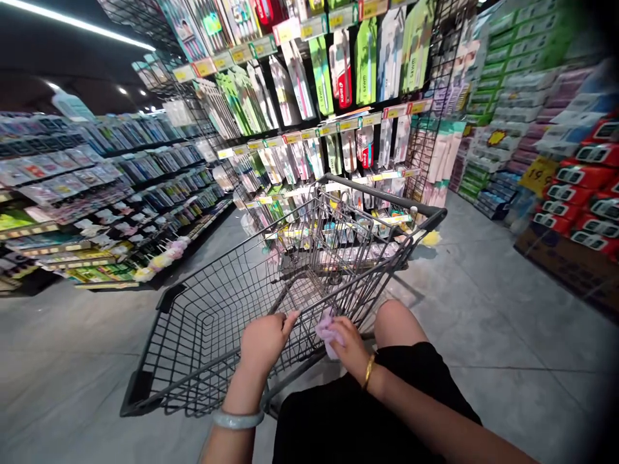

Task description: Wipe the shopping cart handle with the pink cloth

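A dark wire shopping cart (227, 258) stands turned sideways in front of me, its basket reaching to the left. My left hand (265, 341) is closed over the cart's near top rim, with the thumb raised; the other fingers are mostly hidden behind it. In my right hand (351, 348) a crumpled lilac cloth (329, 332) is pinched, held against or very near the wire side of the cart. Whether the cloth touches the wires I cannot tell. The cart's push handle (387, 196) is on the far right end.
Behind the cart rises a rack of packaged toothbrushes (322, 77) with price strips. Shelves of small packaged goods (97, 187) line the left. Stacked red packs (575, 193) and green packs (512, 58) stand on the right. Grey floor (483, 303) surrounds the cart; my knee (399, 325) is close to it.
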A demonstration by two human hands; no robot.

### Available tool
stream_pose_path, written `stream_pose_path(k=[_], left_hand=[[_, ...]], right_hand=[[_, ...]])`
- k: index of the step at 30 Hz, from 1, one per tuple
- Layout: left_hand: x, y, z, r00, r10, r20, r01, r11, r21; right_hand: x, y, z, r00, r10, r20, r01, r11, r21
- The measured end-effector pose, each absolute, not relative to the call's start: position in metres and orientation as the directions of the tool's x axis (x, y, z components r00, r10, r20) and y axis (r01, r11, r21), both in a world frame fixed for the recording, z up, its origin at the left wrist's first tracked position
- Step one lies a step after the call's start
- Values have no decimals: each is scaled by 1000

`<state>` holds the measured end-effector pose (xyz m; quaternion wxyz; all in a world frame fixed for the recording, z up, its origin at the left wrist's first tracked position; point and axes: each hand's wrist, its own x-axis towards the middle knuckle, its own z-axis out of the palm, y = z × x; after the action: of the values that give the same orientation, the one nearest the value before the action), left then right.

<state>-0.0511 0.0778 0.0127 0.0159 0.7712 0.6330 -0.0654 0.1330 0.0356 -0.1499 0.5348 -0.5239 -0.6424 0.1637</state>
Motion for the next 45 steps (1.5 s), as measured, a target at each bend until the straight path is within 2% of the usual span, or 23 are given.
stream_pose_path(k=[3,5,7,8,10,11,14,16,18,21,24,26,28,29,30,31,33,35,37,39,41,43,45], left_hand=[[-50,78,12,181,979,-97,980,-188,-67],[-49,76,10,181,980,-82,980,-187,-71],[-48,75,8,188,980,-63,979,-192,-70],[-48,74,7,193,980,-53,978,-196,-67],[-48,73,5,192,981,-37,980,-194,-54],[-48,72,5,187,982,-31,981,-188,-39],[-51,67,4,233,972,40,969,-236,69],[-50,55,1,337,922,193,915,-368,162],[-45,35,-6,439,830,343,823,-525,217],[-37,-1,-25,525,747,407,720,-645,254],[-38,-27,-47,404,780,478,739,-586,332],[-46,-33,-55,235,809,539,743,-507,436],[-56,-30,-54,70,818,570,720,-437,539],[-60,-27,-51,3,806,592,712,-417,564],[-62,-23,-47,-44,778,627,714,-414,564],[-64,-19,-44,-68,739,670,729,-422,540],[-63,-10,-46,-21,648,762,788,-458,412],[-61,-3,-62,108,599,794,850,-470,238],[-62,0,-90,213,617,757,896,-433,101],[-66,-2,-122,192,711,676,929,-354,108],[-71,-6,-143,98,807,582,947,-255,195],[-73,-10,-145,30,832,554,937,-217,275],[-72,-10,-130,20,792,610,912,-264,313]], right_hand=[[129,34,-92,137,793,594,443,487,-753],[126,34,-63,76,736,673,457,574,-680],[121,33,-63,-22,723,691,468,618,-632],[117,31,-74,-71,751,656,449,612,-652],[109,27,-107,-121,864,489,344,499,-796],[106,26,-124,-87,930,358,234,368,-900],[100,26,-148,1,999,39,-83,39,-996],[101,26,-132,-3,995,-98,-328,-93,-940],[104,25,-99,-41,981,-192,-539,-184,-822],[108,13,-48,-310,926,-217,-625,-371,-687],[114,-7,-18,-543,825,-154,-588,-505,-631],[119,-14,-9,-587,801,-118,-519,-484,-705],[125,-11,-3,-582,808,-93,-319,-333,-888],[127,-5,0,-539,840,-57,-165,-172,-971],[128,4,3,-472,882,21,12,30,-999],[127,14,6,-397,907,142,190,233,-954],[120,37,11,-299,866,401,474,499,-726],[109,55,10,-328,796,508,630,585,-511],[96,64,3,-433,766,475,715,613,-336],[86,64,-9,-488,754,440,770,609,-190],[81,60,-20,-494,732,470,796,598,-95],[81,57,-28,-489,703,516,798,600,-61],[82,55,-30,-492,685,537,791,609,-52]])
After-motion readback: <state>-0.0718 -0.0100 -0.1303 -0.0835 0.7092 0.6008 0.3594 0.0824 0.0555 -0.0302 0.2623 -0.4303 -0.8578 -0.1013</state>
